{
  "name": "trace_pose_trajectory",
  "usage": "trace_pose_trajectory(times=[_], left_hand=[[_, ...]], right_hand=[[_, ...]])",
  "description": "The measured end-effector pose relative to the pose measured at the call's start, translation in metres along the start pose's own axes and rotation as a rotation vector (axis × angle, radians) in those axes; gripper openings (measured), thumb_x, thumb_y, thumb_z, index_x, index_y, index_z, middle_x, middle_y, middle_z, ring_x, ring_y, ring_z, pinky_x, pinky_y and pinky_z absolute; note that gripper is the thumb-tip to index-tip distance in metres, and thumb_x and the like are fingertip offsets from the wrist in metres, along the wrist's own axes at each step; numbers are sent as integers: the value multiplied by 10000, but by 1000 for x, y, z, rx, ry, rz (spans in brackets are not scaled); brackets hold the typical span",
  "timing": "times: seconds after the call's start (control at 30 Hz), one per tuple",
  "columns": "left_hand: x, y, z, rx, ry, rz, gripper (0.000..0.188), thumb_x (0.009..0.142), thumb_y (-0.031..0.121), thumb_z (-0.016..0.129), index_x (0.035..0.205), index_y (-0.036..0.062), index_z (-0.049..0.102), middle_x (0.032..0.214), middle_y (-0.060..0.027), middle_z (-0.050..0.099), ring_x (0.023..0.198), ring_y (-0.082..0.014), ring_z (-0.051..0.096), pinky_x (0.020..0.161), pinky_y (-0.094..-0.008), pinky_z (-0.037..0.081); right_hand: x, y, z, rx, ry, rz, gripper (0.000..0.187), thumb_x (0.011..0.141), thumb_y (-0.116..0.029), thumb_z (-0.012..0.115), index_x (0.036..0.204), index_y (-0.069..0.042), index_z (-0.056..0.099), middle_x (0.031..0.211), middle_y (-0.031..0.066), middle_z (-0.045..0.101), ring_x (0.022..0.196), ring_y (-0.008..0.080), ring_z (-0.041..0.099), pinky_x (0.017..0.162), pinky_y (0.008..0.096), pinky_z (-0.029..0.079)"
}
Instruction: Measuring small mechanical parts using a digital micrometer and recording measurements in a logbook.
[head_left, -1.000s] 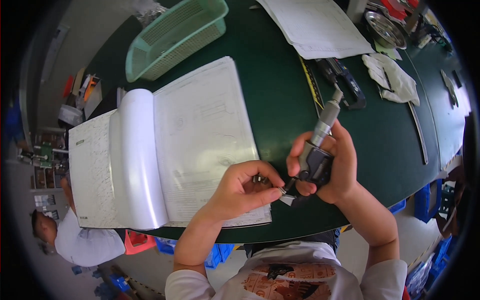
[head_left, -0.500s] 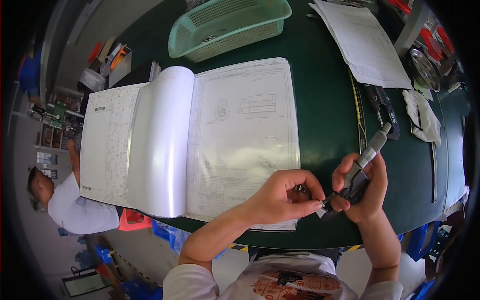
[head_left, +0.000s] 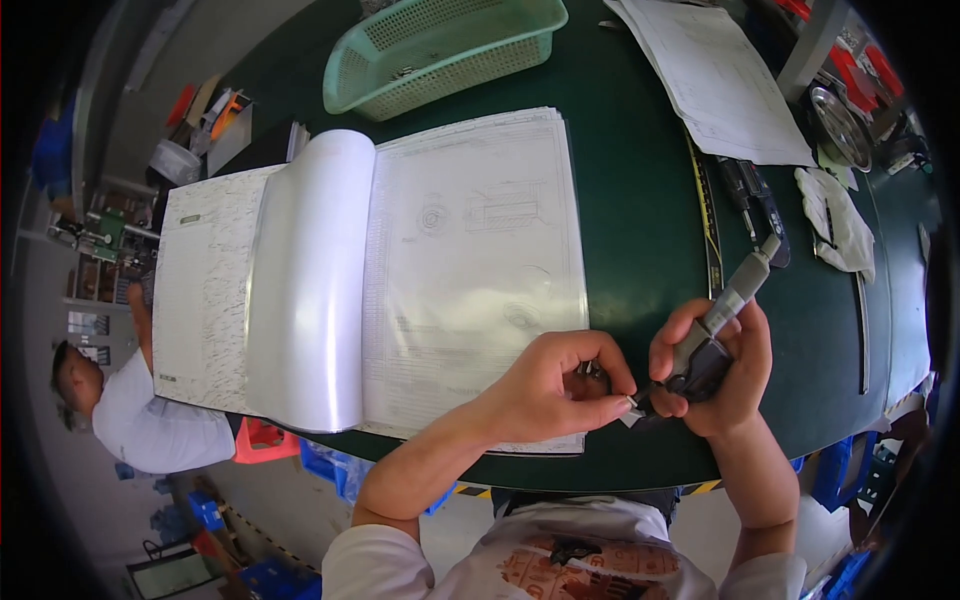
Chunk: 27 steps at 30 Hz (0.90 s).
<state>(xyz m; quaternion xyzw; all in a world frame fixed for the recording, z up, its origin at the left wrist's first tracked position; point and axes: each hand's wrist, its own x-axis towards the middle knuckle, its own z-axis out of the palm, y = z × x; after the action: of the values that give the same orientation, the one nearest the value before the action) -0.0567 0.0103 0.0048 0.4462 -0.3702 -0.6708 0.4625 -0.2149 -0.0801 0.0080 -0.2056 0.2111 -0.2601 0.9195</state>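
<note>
My right hand (head_left: 742, 375) is wrapped round a grey and black micrometer (head_left: 698, 362), its silver thimble pointing up and away to the right. My left hand (head_left: 540, 392) is closed in a pinch at the micrometer's lower end, with a small metal part (head_left: 630, 402) at the fingertips, by the measuring jaws. More small shiny metal pieces (head_left: 592, 370) show inside the curled left fingers. Whether the part touches both measuring faces is too small to tell. Left of my hands lies an open binder (head_left: 460, 320) with a technical drawing in a clear sleeve.
A green perforated basket (head_left: 450, 75) with small metal pieces stands at the far side. Loose papers (head_left: 715, 85), a black caliper-like tool (head_left: 755, 200), a white glove (head_left: 838, 225) and a steel rule (head_left: 863, 335) lie to the right. Another person (head_left: 150, 410) sits at the left.
The view has shifted slightly, so the table items sit a little further left and higher. Both hands keep nearly the same grip on the micrometer and the small part.
</note>
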Motion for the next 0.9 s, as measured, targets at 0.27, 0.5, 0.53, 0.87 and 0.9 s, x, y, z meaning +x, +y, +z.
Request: trace_pose_trajectory(times=[0.27,0.5,0.53,0.87,0.9], left_hand=[[-4,5,-3,39,55,6,103,718,-26,599,795,-11,532,736,-21,522,631,-32,490,517,-151,383],[-3,7,2,28,69,-16,150,712,-49,587,836,-19,509,843,-39,503,715,-54,498,621,-177,413],[-2,8,3,30,45,-21,150,712,-49,587,836,-19,509,843,-39,503,715,-54,498,621,-177,413],[0,14,2,-1,134,-51,141,715,-5,632,815,5,532,768,-13,541,655,-50,504,595,-160,419],[2,13,0,0,125,-87,139,721,11,631,818,10,532,754,-10,537,641,-51,503,577,-161,415]], right_hand=[[6,2,0,-114,-53,-9,699,785,-598,244,838,29,549,676,149,570,433,163,484,370,220,390],[5,-2,2,-92,1,34,735,761,-637,210,834,22,525,690,175,553,439,186,476,360,243,382],[5,-3,0,-89,10,53,728,760,-638,216,835,15,527,694,172,555,458,185,485,364,242,383],[9,0,1,-103,-13,5,668,787,-639,227,841,-44,525,689,146,545,418,187,445,370,259,381],[12,0,-1,-42,-11,23,661,793,-632,220,837,-47,525,688,148,542,403,193,435,372,264,383]])
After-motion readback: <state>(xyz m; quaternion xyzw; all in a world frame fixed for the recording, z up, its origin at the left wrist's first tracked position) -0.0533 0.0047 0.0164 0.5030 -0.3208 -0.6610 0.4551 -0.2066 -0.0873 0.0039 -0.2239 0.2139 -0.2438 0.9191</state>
